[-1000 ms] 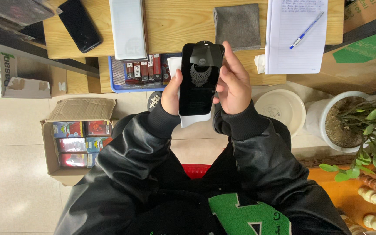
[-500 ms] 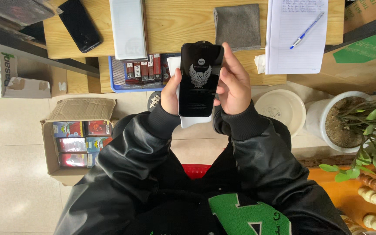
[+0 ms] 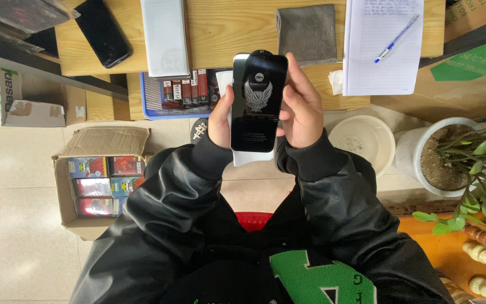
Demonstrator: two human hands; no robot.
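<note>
Both hands hold a flat black screen protector sheet (image 3: 257, 101) with a winged emblem, upright in front of me over the edge of the wooden desk (image 3: 226, 34). My left hand (image 3: 221, 117) grips its left edge; a white backing piece shows under the sheet's lower end. My right hand (image 3: 298, 107) wraps its right edge, fingers reaching to the top. Both arms are in black jacket sleeves.
On the desk lie a black phone (image 3: 102, 31), a white flat box (image 3: 165, 36), a grey cloth (image 3: 307, 32) and a lined notepad with a blue pen (image 3: 396, 38). A blue tray of small boxes (image 3: 175, 93) sits below. A cardboard box (image 3: 94, 177), white bowl (image 3: 362, 138) and potted plant (image 3: 457, 152) stand on the floor.
The black sheet has shifted slightly upward in my hands; the emblem on it shows more clearly. My hands keep the same grip.
</note>
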